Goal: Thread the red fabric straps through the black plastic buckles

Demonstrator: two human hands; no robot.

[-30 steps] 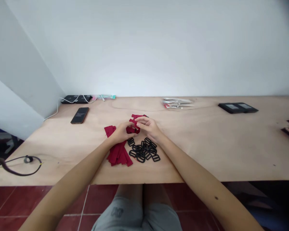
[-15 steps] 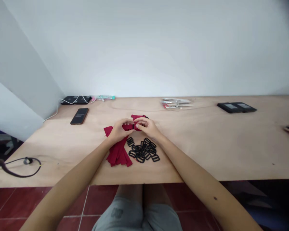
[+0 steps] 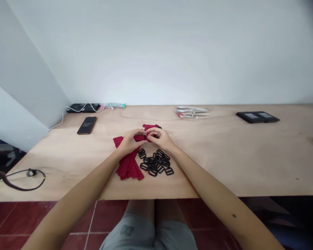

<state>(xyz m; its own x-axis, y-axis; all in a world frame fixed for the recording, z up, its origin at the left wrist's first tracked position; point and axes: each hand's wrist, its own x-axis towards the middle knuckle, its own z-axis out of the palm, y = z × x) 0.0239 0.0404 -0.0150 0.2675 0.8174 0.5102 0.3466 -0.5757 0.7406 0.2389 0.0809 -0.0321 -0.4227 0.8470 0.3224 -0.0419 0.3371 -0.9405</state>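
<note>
My left hand (image 3: 130, 140) and my right hand (image 3: 162, 138) meet over the table. Both are closed on a short red strap (image 3: 139, 138) with a small black buckle (image 3: 145, 137) on it, pinched between thumbs and fingers. Red strap pieces (image 3: 129, 166) lie fanned out below my left hand. To their right is a loose pile of black plastic buckles (image 3: 156, 162), between my forearms. Just beyond my fingers lies another red strap (image 3: 147, 126) with black parts at its right end.
A phone (image 3: 87, 125) lies at the left, near black boxes (image 3: 83, 108) with a white cable. Flat packets (image 3: 192, 112) lie by the wall. Two black cases (image 3: 257, 117) sit at the right. A cable loop (image 3: 23, 190) hangs over the table's left side.
The whole view has shifted very slightly. The dark object at the right edge shows less than before. Both hands keep nearly the same hold on the strap.
</note>
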